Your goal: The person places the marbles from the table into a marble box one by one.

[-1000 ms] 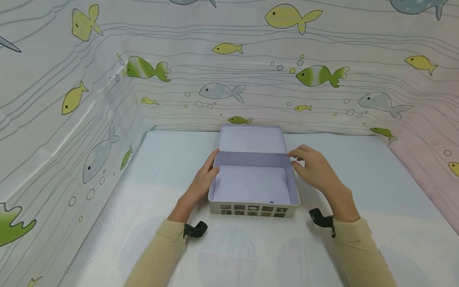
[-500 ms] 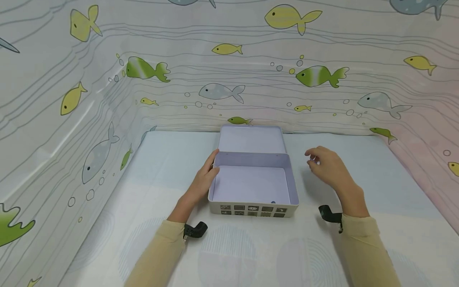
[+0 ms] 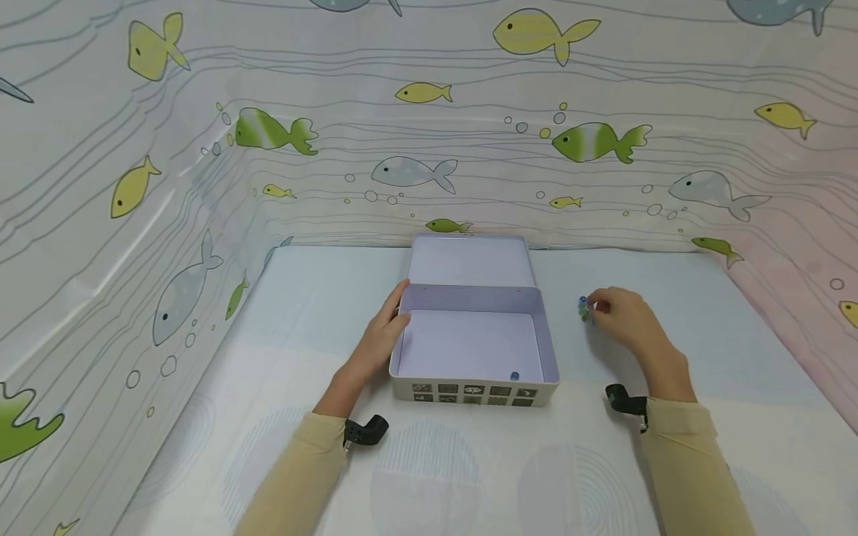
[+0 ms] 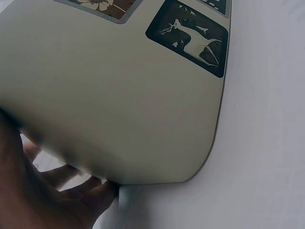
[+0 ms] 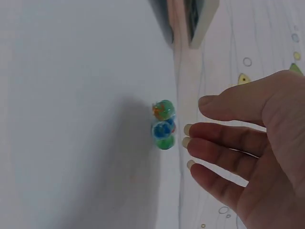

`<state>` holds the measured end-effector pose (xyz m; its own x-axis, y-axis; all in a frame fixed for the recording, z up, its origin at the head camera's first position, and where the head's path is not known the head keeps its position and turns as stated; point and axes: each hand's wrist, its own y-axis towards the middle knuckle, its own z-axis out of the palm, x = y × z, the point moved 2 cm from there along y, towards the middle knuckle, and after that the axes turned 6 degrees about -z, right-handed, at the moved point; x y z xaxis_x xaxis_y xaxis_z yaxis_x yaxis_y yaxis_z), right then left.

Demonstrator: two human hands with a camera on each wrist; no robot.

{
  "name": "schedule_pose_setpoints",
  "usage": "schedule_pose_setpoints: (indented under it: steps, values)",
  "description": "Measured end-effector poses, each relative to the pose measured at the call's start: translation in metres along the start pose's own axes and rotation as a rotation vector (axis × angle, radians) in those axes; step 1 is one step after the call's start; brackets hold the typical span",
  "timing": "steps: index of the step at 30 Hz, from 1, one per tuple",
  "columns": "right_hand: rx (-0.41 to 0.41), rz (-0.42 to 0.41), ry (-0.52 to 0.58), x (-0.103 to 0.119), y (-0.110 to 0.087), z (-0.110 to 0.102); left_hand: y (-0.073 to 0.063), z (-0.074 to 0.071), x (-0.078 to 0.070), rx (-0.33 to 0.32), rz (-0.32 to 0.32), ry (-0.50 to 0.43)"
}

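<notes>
A pale tin box (image 3: pixel 474 392) with a lilac inside and dark picture squares on its front stands on the table, its lid (image 3: pixel 469 259) tipped back. My left hand (image 3: pixel 372 342) holds the box's left wall, thumb at the rim and fingers along the outside; the left wrist view shows the fingers under the cream side (image 4: pixel 119 105). One small blue marble (image 3: pixel 515 376) lies inside near the front right. To the box's right, several green and blue glass marbles (image 5: pixel 163 126) sit clustered on the table. My right hand (image 3: pixel 625 318) is beside them, fingers loosely bent and a little apart from them in the right wrist view.
A light blue and white cloth (image 3: pixel 429 476) covers the table. Behind and at the sides rises a sheet (image 3: pixel 482 171) printed with fish. Black wrist cameras (image 3: pixel 365 430) stick out from both cuffs.
My right hand has left the box's right rim, moving right, then slightly down to the marbles, which now show. The marble in the box has shifted slightly right. My left hand stays put.
</notes>
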<state>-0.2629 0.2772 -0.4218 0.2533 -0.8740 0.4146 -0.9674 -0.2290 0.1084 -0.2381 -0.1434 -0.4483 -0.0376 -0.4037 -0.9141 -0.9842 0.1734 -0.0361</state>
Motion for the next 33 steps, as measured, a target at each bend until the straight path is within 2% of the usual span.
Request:
schedule_pose_setpoints:
  steps: [7,13,16,19,23,28,33]
  values:
    - [0.077,0.058,-0.030,-0.003,-0.001,0.008,0.000,-0.001,0.001,0.007,0.010,-0.011]
    - [0.082,0.068,-0.044,-0.005,-0.002,0.012,0.001,-0.002,0.002,0.026,0.005,-0.025]
    - [0.083,0.059,-0.049,-0.005,-0.003,0.012,-0.002,-0.003,-0.004,0.048,-0.009,-0.037]
    - [0.100,0.059,-0.055,-0.004,-0.004,0.009,-0.009,-0.006,-0.018,0.063,-0.020,-0.033]
    - [0.164,0.086,-0.065,-0.004,-0.007,0.001,-0.018,-0.008,-0.033,0.066,-0.026,-0.016]
    - [0.262,0.079,-0.056,-0.005,-0.010,-0.007,-0.019,-0.009,-0.036,0.064,-0.025,-0.018]
    - [0.307,0.064,-0.050,-0.004,-0.014,-0.009,-0.018,-0.008,-0.033,0.071,-0.030,-0.029]
